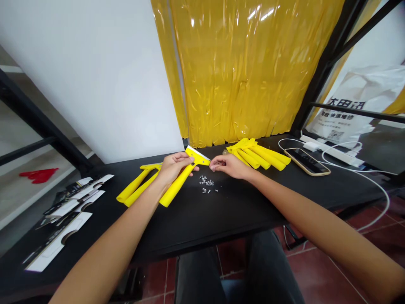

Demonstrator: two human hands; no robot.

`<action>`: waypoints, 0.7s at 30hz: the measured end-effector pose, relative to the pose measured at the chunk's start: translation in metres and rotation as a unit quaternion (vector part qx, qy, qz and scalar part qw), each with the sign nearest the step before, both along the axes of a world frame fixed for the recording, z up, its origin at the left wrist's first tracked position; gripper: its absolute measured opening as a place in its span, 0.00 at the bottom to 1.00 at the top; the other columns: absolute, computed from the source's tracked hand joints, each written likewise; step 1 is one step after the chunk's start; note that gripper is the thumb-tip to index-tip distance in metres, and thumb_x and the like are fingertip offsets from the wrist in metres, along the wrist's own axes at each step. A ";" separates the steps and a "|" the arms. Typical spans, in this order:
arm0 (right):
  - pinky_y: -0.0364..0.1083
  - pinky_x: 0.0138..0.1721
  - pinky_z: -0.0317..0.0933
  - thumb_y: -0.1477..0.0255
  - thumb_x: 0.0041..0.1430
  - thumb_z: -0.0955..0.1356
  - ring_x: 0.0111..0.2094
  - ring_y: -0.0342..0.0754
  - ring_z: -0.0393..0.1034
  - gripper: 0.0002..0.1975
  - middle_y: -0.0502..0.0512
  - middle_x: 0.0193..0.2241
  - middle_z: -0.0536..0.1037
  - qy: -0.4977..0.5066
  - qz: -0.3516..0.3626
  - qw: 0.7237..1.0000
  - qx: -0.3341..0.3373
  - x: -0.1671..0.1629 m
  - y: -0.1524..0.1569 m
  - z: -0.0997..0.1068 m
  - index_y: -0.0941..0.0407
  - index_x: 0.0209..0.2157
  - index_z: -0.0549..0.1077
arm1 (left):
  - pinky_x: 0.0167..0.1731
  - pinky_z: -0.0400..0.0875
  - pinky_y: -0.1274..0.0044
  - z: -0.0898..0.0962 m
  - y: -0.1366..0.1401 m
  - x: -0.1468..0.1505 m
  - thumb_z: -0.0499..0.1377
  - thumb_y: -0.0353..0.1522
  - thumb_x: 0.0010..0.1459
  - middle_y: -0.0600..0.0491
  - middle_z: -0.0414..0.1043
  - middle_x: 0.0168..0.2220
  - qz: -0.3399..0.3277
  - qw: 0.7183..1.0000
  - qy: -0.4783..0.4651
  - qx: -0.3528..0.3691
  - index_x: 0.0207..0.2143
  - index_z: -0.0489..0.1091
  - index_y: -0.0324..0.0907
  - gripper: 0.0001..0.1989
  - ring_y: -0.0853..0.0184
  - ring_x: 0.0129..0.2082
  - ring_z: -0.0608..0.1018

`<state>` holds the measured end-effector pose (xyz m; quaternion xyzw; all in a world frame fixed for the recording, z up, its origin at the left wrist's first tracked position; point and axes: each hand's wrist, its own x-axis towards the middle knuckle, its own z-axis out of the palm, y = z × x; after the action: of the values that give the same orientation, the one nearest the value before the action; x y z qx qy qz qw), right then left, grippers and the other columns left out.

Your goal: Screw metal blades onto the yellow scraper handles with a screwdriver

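Note:
A yellow scraper (177, 184) with a pale blade edge along its wide head is gripped by my left hand (175, 165), thumb on the head. Its handle slants down toward me. My right hand (228, 165) is at the right corner of the scraper's head, fingertips pinched together; whether anything small is between them I cannot make out. Loose small screws and fittings (207, 182) lie on the black table just below the head. Left of my left hand are more yellow scrapers (136, 185), partly hidden by my wrist. A pile of yellow scrapers (257, 153) lies beyond my right wrist.
Black-and-white cardboard sleeves (68, 223) are spread at the table's left. A phone (306, 161), a white power strip (335, 151) and white cables lie at the right. Behind the black table (202, 223) hang a white panel (95, 76) and yellow plastic curtain (247, 76).

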<state>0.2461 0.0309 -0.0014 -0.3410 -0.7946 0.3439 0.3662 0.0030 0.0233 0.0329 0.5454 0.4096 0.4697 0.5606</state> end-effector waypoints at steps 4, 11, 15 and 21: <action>0.47 0.38 0.65 0.63 0.55 0.73 0.33 0.46 0.73 0.12 0.52 0.31 0.80 0.117 -0.067 0.991 -0.002 -0.007 -0.007 0.010 0.56 0.36 0.79 | 0.23 0.77 0.76 -0.001 -0.004 0.005 0.71 0.31 0.47 0.47 0.80 0.32 -0.021 1.000 0.001 -0.002 0.34 0.70 0.39 0.14 0.58 0.30 0.84; 0.48 0.40 0.67 0.64 0.54 0.74 0.36 0.47 0.74 0.12 0.54 0.37 0.82 0.166 -0.108 0.980 -0.016 -0.012 -0.012 0.012 0.54 0.39 0.81 | 0.21 0.76 0.77 -0.010 -0.010 0.020 0.71 0.31 0.47 0.49 0.79 0.30 -0.030 0.998 -0.019 -0.049 0.32 0.70 0.39 0.13 0.58 0.29 0.84; 0.46 0.37 0.65 0.66 0.55 0.73 0.33 0.45 0.72 0.11 0.53 0.35 0.81 0.154 -0.106 0.982 0.013 -0.013 -0.015 0.015 0.56 0.40 0.79 | 0.21 0.77 0.76 -0.011 -0.016 0.024 0.71 0.31 0.47 0.49 0.78 0.31 -0.035 0.998 -0.023 -0.049 0.34 0.70 0.38 0.14 0.58 0.29 0.83; 0.45 0.35 0.63 0.70 0.58 0.72 0.31 0.44 0.71 0.05 0.52 0.33 0.81 0.106 -0.115 0.984 0.083 -0.019 -0.025 0.023 0.55 0.35 0.80 | 0.20 0.77 0.75 -0.011 -0.023 0.029 0.71 0.32 0.47 0.50 0.78 0.29 -0.039 0.999 -0.022 -0.028 0.34 0.71 0.39 0.14 0.57 0.29 0.84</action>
<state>0.2271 0.0060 0.0217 -0.3600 -0.7328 0.2666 0.5122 0.0325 0.0007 0.0216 0.5344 0.3888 0.4479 0.6022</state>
